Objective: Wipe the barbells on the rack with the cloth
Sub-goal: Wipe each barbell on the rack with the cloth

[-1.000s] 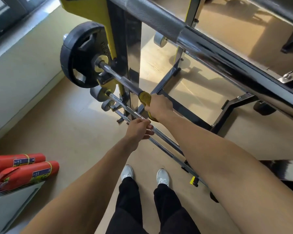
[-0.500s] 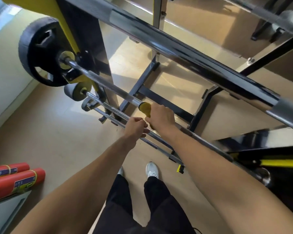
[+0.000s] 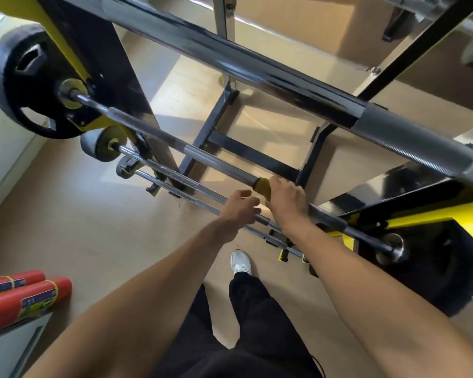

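Two red fire extinguishers (image 3: 25, 296) are seen lying on the floor at the lower left, below a black weight plate (image 3: 19, 85) loaded on the left end of a racked barbell (image 3: 159, 139). On the yellow-and-black rack (image 3: 99, 50), thinner bars (image 3: 175, 184) are stored beneath it. Near the middle, the left hand (image 3: 236, 211) is held over a lower bar with fingers loosely curled; whether it is actually gripped cannot be told. Just to the right, the yellow cloth (image 3: 261, 186) is wrapped around the barbell's shaft and clasped by the right hand (image 3: 287, 203). A slip may be risked: the cloth could be dragged loose over the knurled section, or the bar could be rolled in its cradles if it is pressed too hard.
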